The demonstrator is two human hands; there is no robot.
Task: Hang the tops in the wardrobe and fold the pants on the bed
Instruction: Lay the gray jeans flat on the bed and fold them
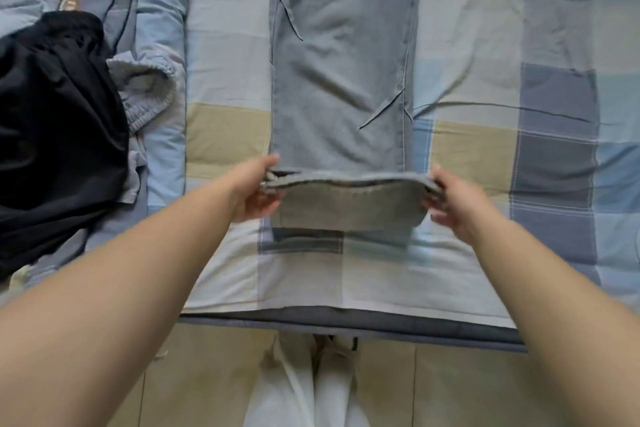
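Grey-blue pants (341, 80) lie lengthwise down the middle of the bed, legs together, stretching away from me. Their near end is lifted off the cover. My left hand (258, 189) pinches the left corner of that end, and my right hand (453, 199) pinches the right corner. The raised edge hangs between the two hands with its pale inner side facing me. The far end of the pants runs out of view at the top.
A checked blue, beige and white bed cover (502, 163) spreads under the pants. At the left lie a black garment (59, 128) and a grey garment with an elastic waistband (147, 94). The bed's front edge (346, 321) is near my legs.
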